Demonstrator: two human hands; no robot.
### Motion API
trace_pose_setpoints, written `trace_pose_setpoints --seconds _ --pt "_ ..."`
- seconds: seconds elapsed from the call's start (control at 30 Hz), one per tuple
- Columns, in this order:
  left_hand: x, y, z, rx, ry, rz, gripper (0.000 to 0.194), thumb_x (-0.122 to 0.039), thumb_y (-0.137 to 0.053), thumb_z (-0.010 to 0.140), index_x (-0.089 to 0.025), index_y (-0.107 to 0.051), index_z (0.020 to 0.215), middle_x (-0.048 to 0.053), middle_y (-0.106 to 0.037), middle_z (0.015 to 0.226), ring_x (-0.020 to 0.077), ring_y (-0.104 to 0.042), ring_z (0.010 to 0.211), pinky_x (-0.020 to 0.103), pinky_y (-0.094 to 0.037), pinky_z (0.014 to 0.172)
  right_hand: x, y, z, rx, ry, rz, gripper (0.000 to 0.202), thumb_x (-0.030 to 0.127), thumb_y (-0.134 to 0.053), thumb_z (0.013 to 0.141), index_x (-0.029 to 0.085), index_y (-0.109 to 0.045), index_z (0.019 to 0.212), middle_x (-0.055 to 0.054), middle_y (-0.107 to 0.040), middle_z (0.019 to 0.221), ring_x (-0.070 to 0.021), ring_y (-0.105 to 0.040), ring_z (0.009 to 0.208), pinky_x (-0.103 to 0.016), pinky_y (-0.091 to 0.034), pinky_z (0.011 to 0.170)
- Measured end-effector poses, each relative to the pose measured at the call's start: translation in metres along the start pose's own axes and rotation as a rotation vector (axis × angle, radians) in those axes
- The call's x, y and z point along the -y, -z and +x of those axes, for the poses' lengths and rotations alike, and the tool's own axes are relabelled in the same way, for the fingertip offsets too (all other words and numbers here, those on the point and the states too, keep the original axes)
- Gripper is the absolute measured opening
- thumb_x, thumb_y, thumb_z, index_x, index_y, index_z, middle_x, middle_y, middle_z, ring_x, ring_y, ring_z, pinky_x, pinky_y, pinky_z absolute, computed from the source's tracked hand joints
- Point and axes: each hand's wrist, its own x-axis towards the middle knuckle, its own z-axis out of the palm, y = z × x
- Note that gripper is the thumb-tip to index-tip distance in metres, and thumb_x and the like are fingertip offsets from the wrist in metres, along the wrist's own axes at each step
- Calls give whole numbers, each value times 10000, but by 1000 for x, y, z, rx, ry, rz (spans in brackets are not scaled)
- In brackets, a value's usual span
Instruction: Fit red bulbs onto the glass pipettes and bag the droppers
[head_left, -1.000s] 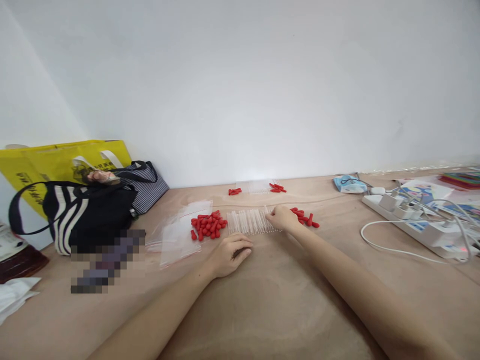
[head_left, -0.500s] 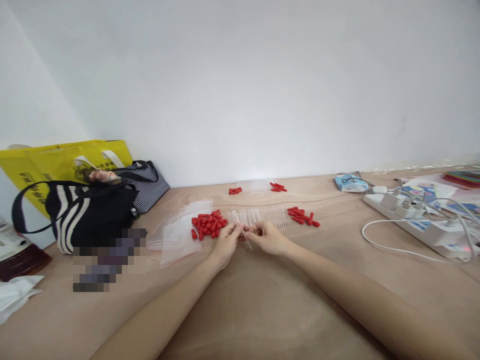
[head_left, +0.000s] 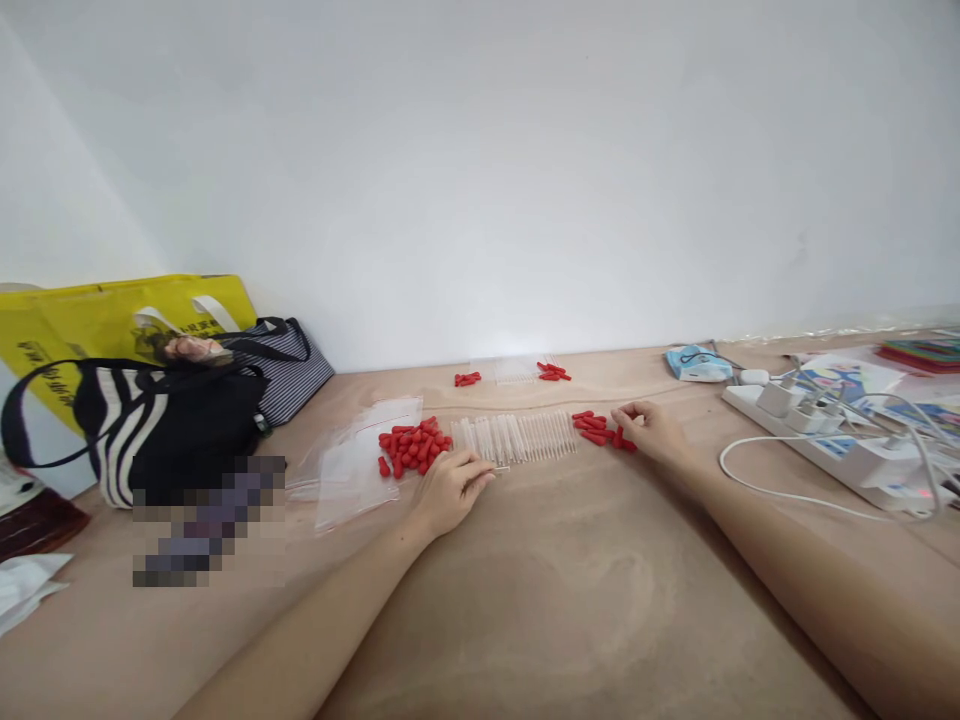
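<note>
My left hand (head_left: 452, 490) rests low over the table, its fingers closed on a thin clear dropper tube (head_left: 502, 469) that sticks out to the right of the fingertips. Just behind it is a heap of red rubber bulbs (head_left: 411, 445). A row of clear dropper tubes (head_left: 525, 437) lies side by side between my hands. On the right, my right hand (head_left: 654, 436) has its fingertips pinched at a red rubber bulb (head_left: 618, 438) beside a smaller group of red bulbs (head_left: 592, 425). Its fingers partly hide that contact.
Clear plastic bags (head_left: 349, 470) lie left of the heap. Farther back are more red bulbs (head_left: 467, 379) and tubes (head_left: 516, 372). A white power strip (head_left: 832, 450) with cables stands right, near a blue packet (head_left: 699, 364). Bags, including a black one (head_left: 195, 440), crowd the left.
My hands have parted. The right hand has moved right to the smaller group of red bulbs; the left keeps the thin tube, shifted slightly left and lower.
</note>
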Motion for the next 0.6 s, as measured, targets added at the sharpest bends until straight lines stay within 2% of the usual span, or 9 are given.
trace_pose_setpoints --seconds 0.17,0.3,0.47,0.6 --pt "0 1 0 13 8 9 205 -252 -457 851 -191 -645 904 37 -620 811 163 -549 739 305 -381 712 -1 -3 4 109 128 -14 315 455 -538 688 183 -660 793 -41 -623 784 -163 -544 714 -254 -388 647" --pt "0 2 0 13 14 -6 190 -248 -470 842 -199 -645 897 30 -617 804 160 -548 735 298 -381 708 1 -10 3 101 154 -9 289 406 -549 686 168 -650 815 -35 -584 729 -141 -510 627 -257 -394 606" --pt "-1 2 0 23 24 -3 187 -247 -474 842 -185 -645 884 35 -617 807 161 -545 731 301 -370 700 -2 -13 2 47 148 243 308 390 -520 710 135 -599 864 -31 -559 675 -129 -491 568 -259 -409 543" --pt "-1 2 0 7 19 6 187 -254 -480 839 -183 -646 887 36 -617 805 163 -547 731 310 -362 707 7 -10 -2 -14 61 454 398 396 -582 678 142 -552 983 -33 -565 701 -139 -537 614 -270 -447 570"
